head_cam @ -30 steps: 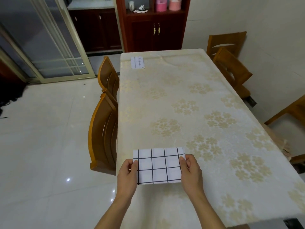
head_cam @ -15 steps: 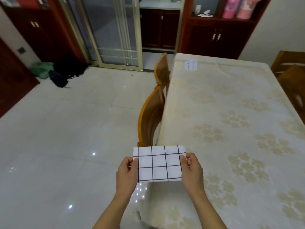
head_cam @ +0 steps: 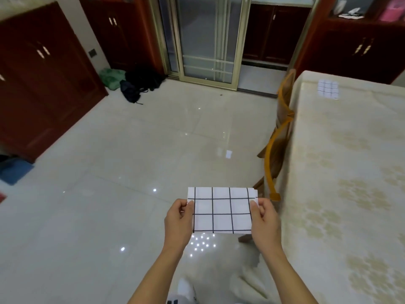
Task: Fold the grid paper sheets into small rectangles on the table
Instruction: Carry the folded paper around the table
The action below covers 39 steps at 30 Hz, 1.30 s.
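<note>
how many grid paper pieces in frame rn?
2. One folded grid paper held off the table over the floor, left hand and right hand pinching its side edges. A second grid paper lies at the table's far end. No others visible.

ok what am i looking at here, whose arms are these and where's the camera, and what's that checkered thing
There is no machine here. A person wears a wide-angle camera on the head, looking forward and down, so the two bare arms coming up from the bottom are their own. The left hand and the right hand each pinch one side edge of a folded sheet of grid paper, white with black lines, holding it in the air above the shiny tiled floor, not over the table. The table, covered with a cream flowered cloth, is to the right. Near its far end lies a second folded grid paper. Wooden chairs are tucked against the table's side.
</note>
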{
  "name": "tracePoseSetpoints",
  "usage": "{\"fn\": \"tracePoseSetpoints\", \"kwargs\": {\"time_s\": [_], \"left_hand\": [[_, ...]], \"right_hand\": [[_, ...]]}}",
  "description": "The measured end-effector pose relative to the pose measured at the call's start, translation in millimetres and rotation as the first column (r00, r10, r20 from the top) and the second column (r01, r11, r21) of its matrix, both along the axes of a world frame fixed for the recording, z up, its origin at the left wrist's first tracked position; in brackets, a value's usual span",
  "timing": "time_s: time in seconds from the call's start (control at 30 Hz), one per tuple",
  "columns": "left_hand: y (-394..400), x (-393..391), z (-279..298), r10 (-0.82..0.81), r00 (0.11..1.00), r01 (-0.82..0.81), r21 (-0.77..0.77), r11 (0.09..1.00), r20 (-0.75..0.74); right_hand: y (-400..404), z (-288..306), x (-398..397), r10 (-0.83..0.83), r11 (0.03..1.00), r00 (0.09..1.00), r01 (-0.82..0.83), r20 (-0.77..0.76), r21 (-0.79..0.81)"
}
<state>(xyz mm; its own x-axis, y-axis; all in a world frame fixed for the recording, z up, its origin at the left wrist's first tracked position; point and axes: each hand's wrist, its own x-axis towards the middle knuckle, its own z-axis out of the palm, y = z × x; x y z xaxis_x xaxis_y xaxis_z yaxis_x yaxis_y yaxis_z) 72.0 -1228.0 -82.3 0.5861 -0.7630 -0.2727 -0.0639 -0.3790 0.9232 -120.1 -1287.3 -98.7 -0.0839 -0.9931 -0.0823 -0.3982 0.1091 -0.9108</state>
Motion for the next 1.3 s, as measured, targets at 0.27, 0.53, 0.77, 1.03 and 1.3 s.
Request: {"fn": "tracePoseSetpoints", "kwargs": {"time_s": [0.27,0.53,0.77,1.03,1.3], "left_hand": [[0.0,100.6,4.0,0.02,1.0,-0.02,-0.014,1.0,0.003],[-13.8,129.4,-5.7,0.034,0.999,-0.034,-0.005,0.999,-0.033],[-66.0,143.8,-8.9,0.018,0.999,-0.018,0.002,1.0,-0.028],[-186.8,155.0,-6.4,-0.02,0.999,0.02,0.001,1.0,-0.044],[-293.6,150.0,6.1,-0.016,0.999,0.016,-0.015,1.0,-0.044]], "right_hand": [[7.0,12.2,94.6,0.081,0.997,0.996,-0.081,0.041,-0.002],[-14.5,14.5,123.8,0.112,0.994,0.993,-0.113,-0.022,-0.016],[-64.5,4.9,138.2,0.109,0.994,0.994,-0.109,-0.006,-0.004],[-184.7,5.7,145.2,0.063,0.997,0.998,-0.063,-0.004,-0.048],[-284.5,13.8,142.9,0.027,0.998,1.0,-0.027,0.005,-0.06]]}}
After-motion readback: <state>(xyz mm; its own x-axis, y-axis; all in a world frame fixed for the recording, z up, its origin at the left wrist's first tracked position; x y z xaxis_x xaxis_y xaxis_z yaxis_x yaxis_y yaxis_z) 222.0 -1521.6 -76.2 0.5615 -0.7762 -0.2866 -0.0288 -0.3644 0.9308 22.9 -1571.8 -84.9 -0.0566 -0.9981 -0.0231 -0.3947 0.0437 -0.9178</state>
